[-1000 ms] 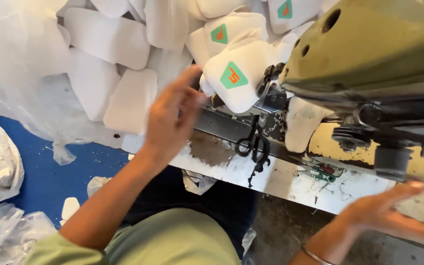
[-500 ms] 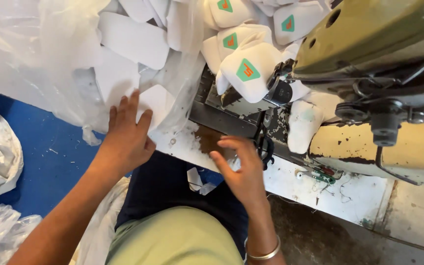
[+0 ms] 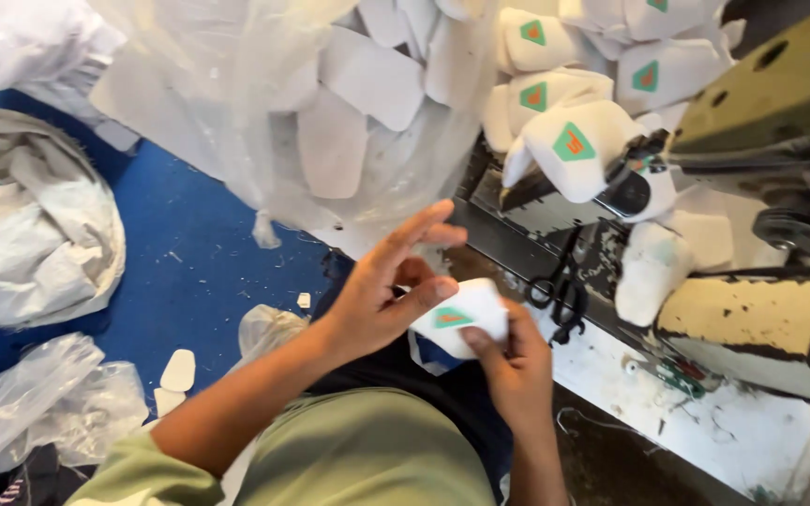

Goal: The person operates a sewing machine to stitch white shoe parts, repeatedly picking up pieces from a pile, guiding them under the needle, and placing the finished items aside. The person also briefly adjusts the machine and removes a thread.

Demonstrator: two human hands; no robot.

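Note:
Both my hands hold one white padded piece (image 3: 466, 317) with a green triangular label, just in front of my lap. My left hand (image 3: 382, 290) pinches its left side with thumb and forefinger, other fingers spread upward. My right hand (image 3: 513, 361) grips it from below and the right. Above hangs a clear plastic bag (image 3: 330, 122) full of plain white pieces. A heap of labelled white pieces (image 3: 569, 141) rests on the sewing machine table (image 3: 705, 422) at the upper right.
An olive-green sewing machine (image 3: 771, 103) fills the upper right. Black scissors (image 3: 560, 286) lie on the table edge beside my hands. On the blue floor (image 3: 199, 262) lie crumpled plastic bags (image 3: 30, 225) and a few loose white pieces (image 3: 178, 370).
My left hand left the bag of white pieces and came down toward my lap. My right hand moved in from the table. Both now grip one labelled piece.

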